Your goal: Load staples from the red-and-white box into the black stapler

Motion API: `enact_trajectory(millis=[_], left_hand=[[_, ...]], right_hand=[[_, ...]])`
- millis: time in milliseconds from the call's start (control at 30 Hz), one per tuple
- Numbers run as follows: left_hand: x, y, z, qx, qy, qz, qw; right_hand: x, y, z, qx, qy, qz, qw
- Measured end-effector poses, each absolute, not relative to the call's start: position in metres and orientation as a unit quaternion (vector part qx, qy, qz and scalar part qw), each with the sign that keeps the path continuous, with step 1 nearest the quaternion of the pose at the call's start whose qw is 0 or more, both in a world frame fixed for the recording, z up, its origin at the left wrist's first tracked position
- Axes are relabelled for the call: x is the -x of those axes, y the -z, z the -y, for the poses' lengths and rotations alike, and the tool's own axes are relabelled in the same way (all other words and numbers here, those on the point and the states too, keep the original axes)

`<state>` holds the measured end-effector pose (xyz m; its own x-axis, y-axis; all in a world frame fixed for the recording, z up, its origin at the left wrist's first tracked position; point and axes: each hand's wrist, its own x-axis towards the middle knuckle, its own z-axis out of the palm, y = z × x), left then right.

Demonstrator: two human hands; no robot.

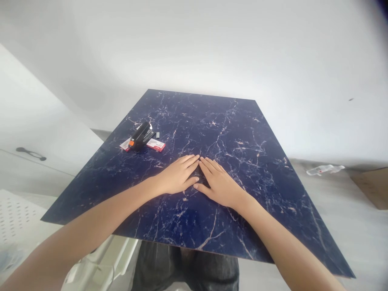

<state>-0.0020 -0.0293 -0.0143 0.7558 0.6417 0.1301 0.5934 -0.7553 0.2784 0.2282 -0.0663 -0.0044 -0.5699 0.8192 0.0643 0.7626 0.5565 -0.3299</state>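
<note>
Both hands lie flat, palms down, near the middle of a dark blue marbled table (194, 117). My left hand (181, 174) has its fingers stretched out and holds nothing. Its fingertips meet or nearly meet those of my right hand (218, 182), which is also flat and holds nothing. Left of my hands is a black stapler (141, 136) with an orange patch at its near end. Partly under or behind it are red-and-white boxes (156, 144), their far parts hidden. Beside the stapler lies a small grey block (157, 135), perhaps a strip of staples.
A white wall (194, 48) stands behind the table. To the left is a white cabinet with a dark handle (31, 154). On the floor at right lie a clear plastic bottle (325, 169) and a cardboard box (373, 186). A white perforated surface (15, 218) shows at lower left.
</note>
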Motion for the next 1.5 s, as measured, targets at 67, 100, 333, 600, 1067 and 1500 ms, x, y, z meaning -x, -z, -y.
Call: enact_trajectory(millis=[67,100,333,600,1067,1500], left_hand=[[0.002,0.015,0.030,-0.931,-0.110,-0.332,0.107],[0.002,0.015,0.030,-0.931,-0.108,-0.332,0.104],[0.002,0.014,0.030,-0.933,-0.090,-0.334,0.098],[0.003,0.015,0.030,-0.932,-0.091,-0.334,0.104],[0.003,0.017,0.031,-0.931,-0.118,-0.328,0.107],[0.086,-0.031,-0.025,-0.741,-0.228,-0.627,-0.077]], right_hand=[[-0.228,0.005,0.066,0.451,-0.134,0.876,0.105],[-0.228,0.005,0.066,0.451,-0.134,0.876,0.105],[-0.229,0.005,0.066,0.453,-0.132,0.876,0.096],[-0.229,0.005,0.066,0.449,-0.137,0.878,0.096],[-0.229,0.006,0.067,0.446,-0.133,0.879,0.103],[-0.232,0.002,0.068,0.449,-0.144,0.876,0.104]])
